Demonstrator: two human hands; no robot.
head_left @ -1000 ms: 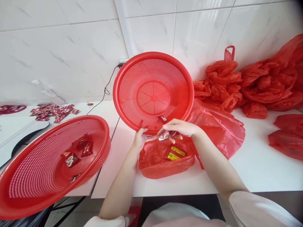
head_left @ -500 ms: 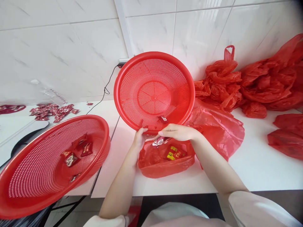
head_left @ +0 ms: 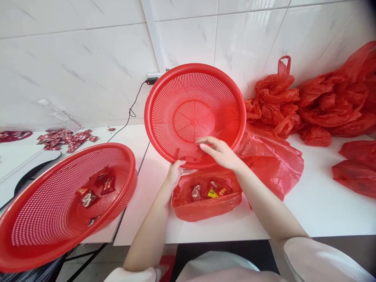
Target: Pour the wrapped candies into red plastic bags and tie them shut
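A round red plastic basket (head_left: 194, 113) with mesh sides is tilted towards me. My left hand (head_left: 175, 172) grips its near rim, thumb over the edge and fingers underneath. Over the basket's lower inside wall is my right hand (head_left: 219, 152), open, thumb apart from the fingers, with nothing seen between them. Just below the rim, an open red plastic bag (head_left: 205, 211) lies on the white table (head_left: 205, 233). Inside it are a dark red packet with a white label (head_left: 196, 192) and red-and-yellow packets (head_left: 216, 190). Part of the basket's lower wall is hidden by my right hand.
On the left, a second red basket (head_left: 38, 211) leans, holding several small red packets (head_left: 89, 199). More red patterned packets (head_left: 63, 139) lie behind it. Crumpled red bags (head_left: 276, 102) crowd the right back, near a flat red bag (head_left: 273, 164). A black cable (head_left: 130, 113) runs along the wall.
My right hand has let go of the white-labelled packet, which now lies in the bag, and has moved up into the basket. The basket has shifted slightly right.
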